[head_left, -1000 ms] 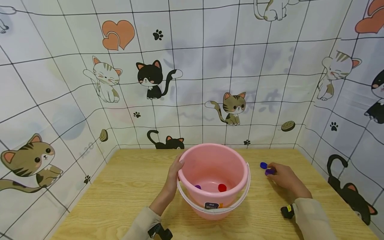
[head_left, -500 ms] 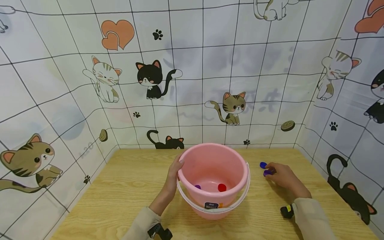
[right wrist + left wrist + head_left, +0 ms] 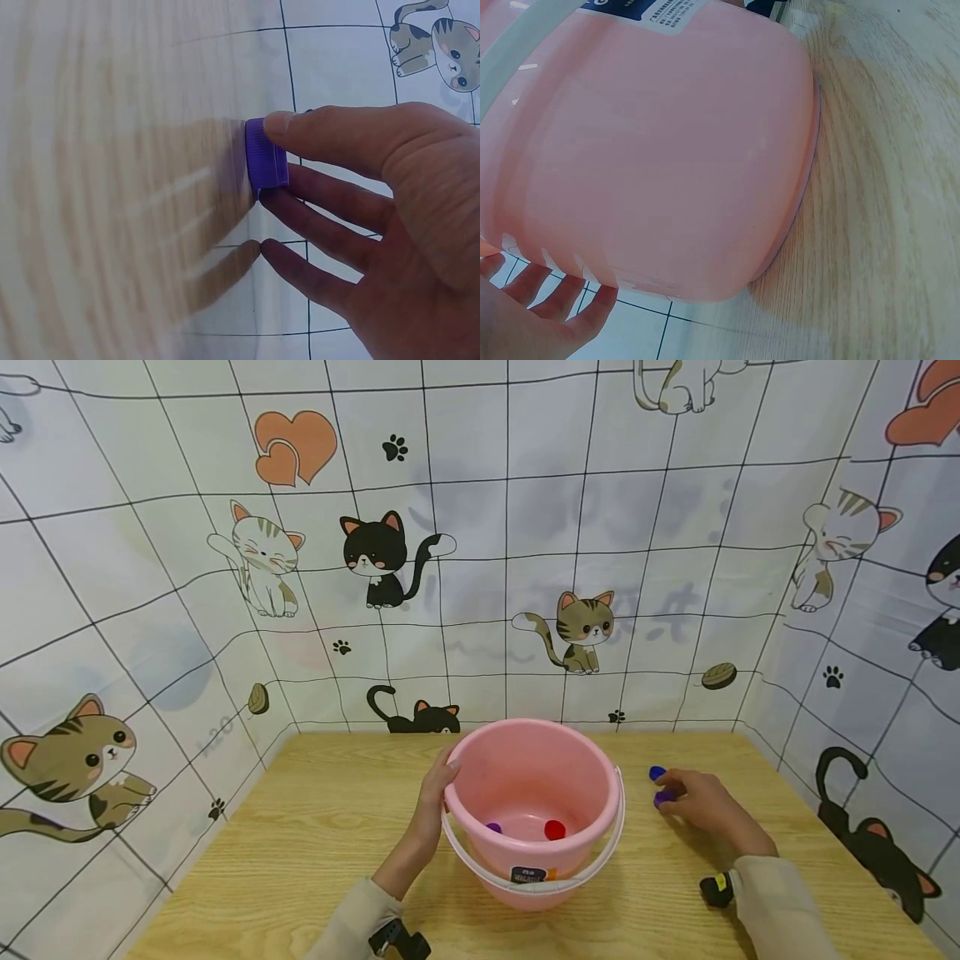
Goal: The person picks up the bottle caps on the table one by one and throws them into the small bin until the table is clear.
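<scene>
A pink bucket (image 3: 534, 781) with a white handle (image 3: 551, 887) stands on the wooden table. My left hand (image 3: 431, 797) holds its left rim, the thumb near the top edge; in the left wrist view the fingers (image 3: 594, 309) lie against the bucket's side. Inside the bucket are a red cap (image 3: 555, 830) and a purple cap (image 3: 493, 828), partly hidden by the front rim. To the right, my right hand (image 3: 705, 802) pinches a ribbed purple bottle cap (image 3: 264, 155) between thumb and fingers, down at the table surface. A blue cap (image 3: 656, 772) lies just beyond its fingertips.
The wooden table (image 3: 330, 843) meets patterned cloth walls (image 3: 480, 568) at the back and on both sides. A label (image 3: 529, 874) is on the bucket's front, behind the lowered handle.
The purple cap at my right fingertips has shifted slightly left and toward me, the hand moving slightly with it. The left hand and the bucket stay in place.
</scene>
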### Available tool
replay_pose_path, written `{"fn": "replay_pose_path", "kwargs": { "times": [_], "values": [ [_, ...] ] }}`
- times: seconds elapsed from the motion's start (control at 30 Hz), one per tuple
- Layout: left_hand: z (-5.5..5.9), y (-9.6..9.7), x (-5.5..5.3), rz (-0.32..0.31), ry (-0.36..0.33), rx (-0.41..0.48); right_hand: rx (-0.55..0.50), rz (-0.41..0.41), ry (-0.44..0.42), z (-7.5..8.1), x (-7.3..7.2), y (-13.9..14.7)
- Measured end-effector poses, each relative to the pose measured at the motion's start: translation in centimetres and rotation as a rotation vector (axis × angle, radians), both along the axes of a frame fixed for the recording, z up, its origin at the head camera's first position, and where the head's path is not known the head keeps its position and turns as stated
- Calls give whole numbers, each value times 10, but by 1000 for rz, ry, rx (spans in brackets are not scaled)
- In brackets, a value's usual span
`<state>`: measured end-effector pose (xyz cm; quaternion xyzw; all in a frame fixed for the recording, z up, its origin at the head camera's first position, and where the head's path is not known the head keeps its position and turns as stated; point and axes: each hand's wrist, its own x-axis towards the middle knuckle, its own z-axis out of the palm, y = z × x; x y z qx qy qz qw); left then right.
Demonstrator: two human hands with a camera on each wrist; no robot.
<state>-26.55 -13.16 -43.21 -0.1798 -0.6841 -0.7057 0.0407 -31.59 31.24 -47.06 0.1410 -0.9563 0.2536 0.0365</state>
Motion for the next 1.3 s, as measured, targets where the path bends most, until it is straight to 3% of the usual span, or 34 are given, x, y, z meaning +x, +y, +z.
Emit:
{"fn": "replay_pose_path", "kwargs": {
  "times": [0.33, 0.9, 1.3],
  "values": [
    [1, 0, 1, 3, 6, -4, -8, 25, 18, -2, -2, 0],
    [-1, -1, 0, 1, 23, -6, -19, -25, -77, 1, -1, 0],
    [0, 0, 1, 5, 25, -5, 6, -6, -48, 1, -2, -1]
  ]
}}
